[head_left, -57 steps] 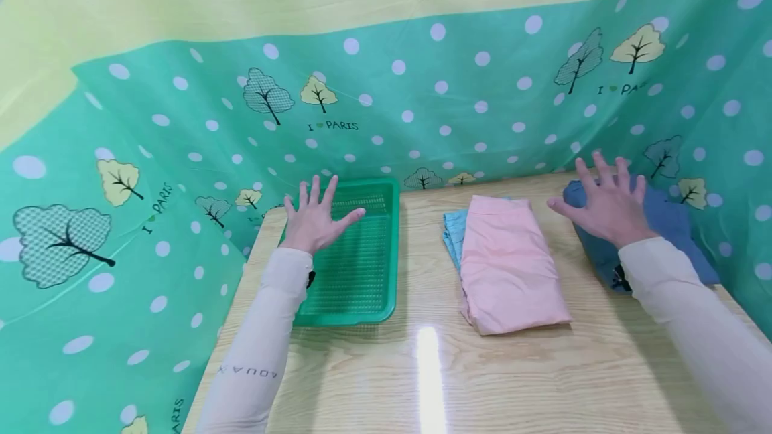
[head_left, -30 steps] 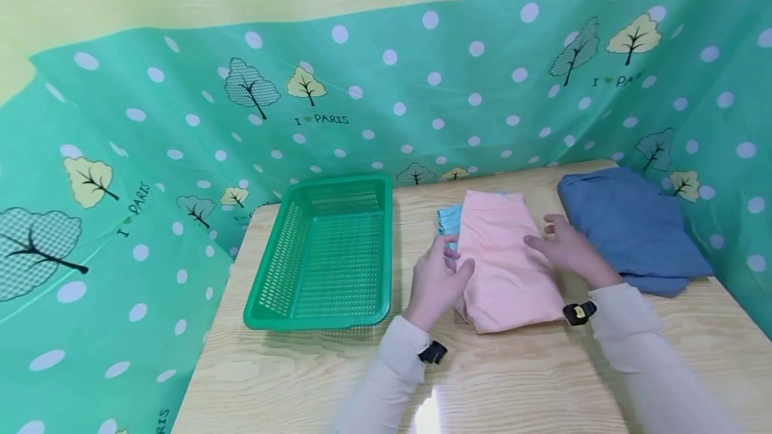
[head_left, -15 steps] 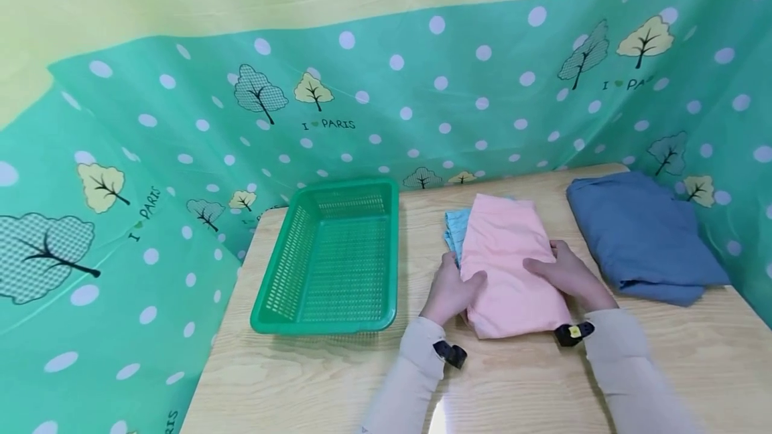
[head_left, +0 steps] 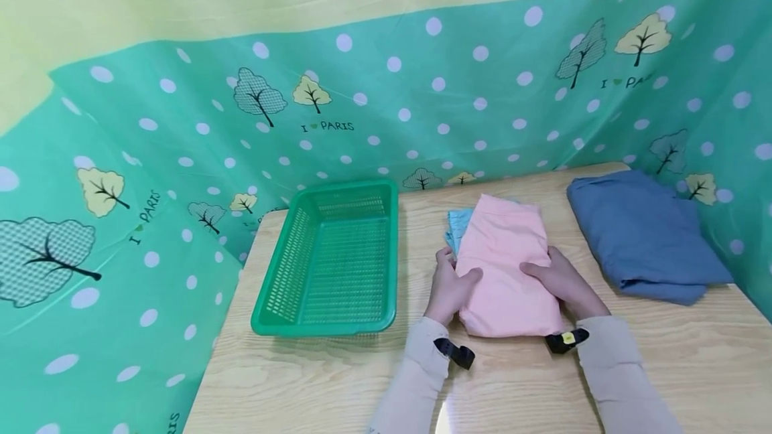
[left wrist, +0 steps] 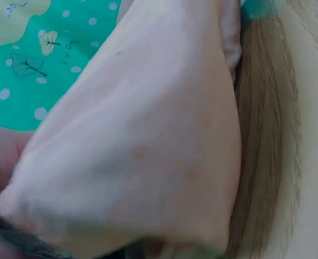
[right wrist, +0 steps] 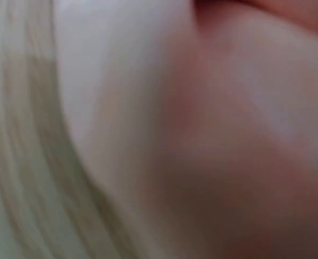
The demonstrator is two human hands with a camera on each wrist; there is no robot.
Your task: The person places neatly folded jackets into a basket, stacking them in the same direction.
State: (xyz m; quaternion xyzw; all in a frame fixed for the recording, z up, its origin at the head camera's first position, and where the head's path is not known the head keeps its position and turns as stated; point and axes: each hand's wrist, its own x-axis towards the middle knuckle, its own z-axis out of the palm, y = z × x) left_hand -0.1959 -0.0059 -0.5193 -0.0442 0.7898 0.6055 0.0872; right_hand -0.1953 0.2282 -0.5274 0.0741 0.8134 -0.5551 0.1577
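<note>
A folded pink garment (head_left: pixel 503 273) with a band-like seam along its far edge lies in the middle right of the table. My left hand (head_left: pixel 449 286) grips its left side, thumb on top of the cloth. Opposite, my right hand (head_left: pixel 561 280) holds the right side, also with the thumb on top and the other fingers mostly hidden under the edge. From beneath the pink cloth, part of a light blue garment (head_left: pixel 458 225) sticks out at the far left. Pink cloth (left wrist: pixel 143 135) fills much of the left wrist view; the right wrist view is blurred and close up.
Left of the hands stands a green perforated plastic basket (head_left: pixel 346 266) with nothing in it. A folded dark blue garment (head_left: pixel 645 233) lies at the right. Behind the wooden table (head_left: pixel 289 380) hangs a green dotted curtain (head_left: pixel 410 86), which also runs along both sides.
Both hands, earlier spread above the basket and the dark blue garment, have come in to the pink garment and taken hold of its sides. The pink cloth has shifted and turned slightly.
</note>
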